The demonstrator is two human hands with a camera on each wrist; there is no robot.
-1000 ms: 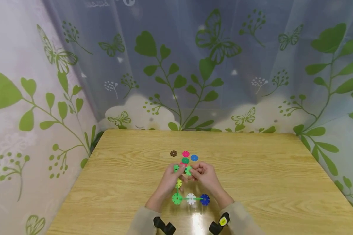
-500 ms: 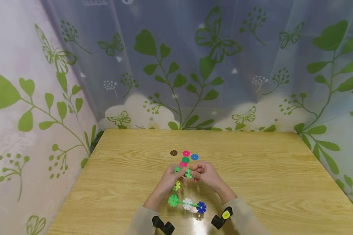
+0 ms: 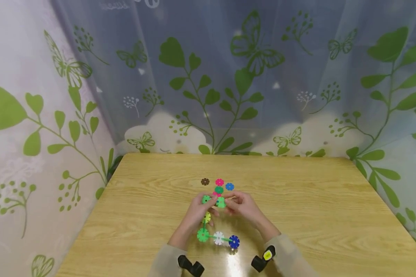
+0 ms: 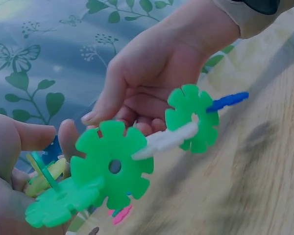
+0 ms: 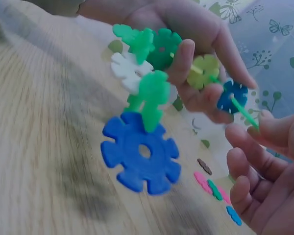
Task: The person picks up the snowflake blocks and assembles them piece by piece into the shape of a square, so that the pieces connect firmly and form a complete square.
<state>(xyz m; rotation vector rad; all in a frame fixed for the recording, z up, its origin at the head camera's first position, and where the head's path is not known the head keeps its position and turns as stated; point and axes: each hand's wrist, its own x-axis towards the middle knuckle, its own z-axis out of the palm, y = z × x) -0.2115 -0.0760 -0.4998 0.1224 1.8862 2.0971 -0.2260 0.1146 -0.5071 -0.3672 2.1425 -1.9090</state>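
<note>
Notched plastic snowflake discs are joined edge to edge in an angled chain held above the table. My left hand (image 3: 197,211) grips its upper part near a yellow disc (image 3: 207,217) and a small blue disc (image 5: 232,97). With thumb and fingers, my right hand (image 3: 243,206) pinches a green disc (image 3: 220,202), which meets that blue disc edge-on in the right wrist view. Below the left hand hangs the rest of the chain: a green corner disc (image 3: 203,234), a white disc (image 3: 218,238) and a dark blue disc (image 3: 234,242) at the end. Fingers partly hide the upper joints.
Beyond the hands, loose discs lie flat on the wooden table (image 3: 298,192): brown (image 3: 205,181), pink (image 3: 220,182), light blue (image 3: 230,186) and dark green (image 3: 219,190), with another pink one beside it. A leaf-patterned curtain (image 3: 208,96) surrounds the table.
The chain's lower end has swung left and tilted, its dark blue end dropping lower. The green disc between the hands has shifted slightly. Both hands keep their hold; the loose discs stay put.
</note>
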